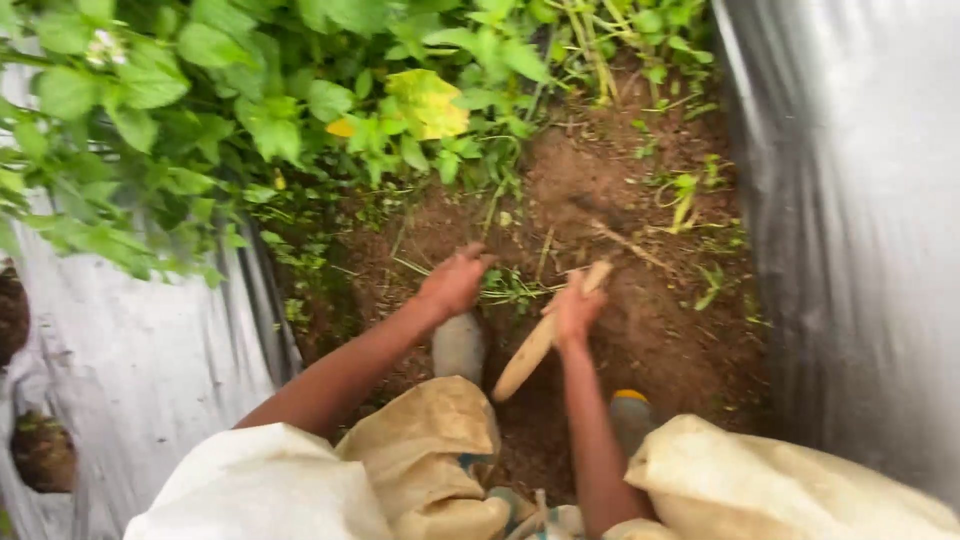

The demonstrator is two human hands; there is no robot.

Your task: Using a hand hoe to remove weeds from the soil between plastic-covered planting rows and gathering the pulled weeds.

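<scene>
My right hand (577, 312) grips a wooden handle (532, 350) that slants from lower left to upper right; the tool's working end is hidden. My left hand (455, 280) reaches down to the soil with fingers bent, at a small clump of green weeds (510, 287); whether it holds any of them is blurred. Both hands are over a strip of bare brown soil (640, 330) between sheets of silver plastic.
Leafy green plants (200, 110) with one yellow leaf (428, 100) crowd the upper left. Silver mulch sheets lie at the left (150, 350) and right (860, 230). My boots (460, 345) stand on the soil; my knees in tan cloth (430, 450) fill the bottom.
</scene>
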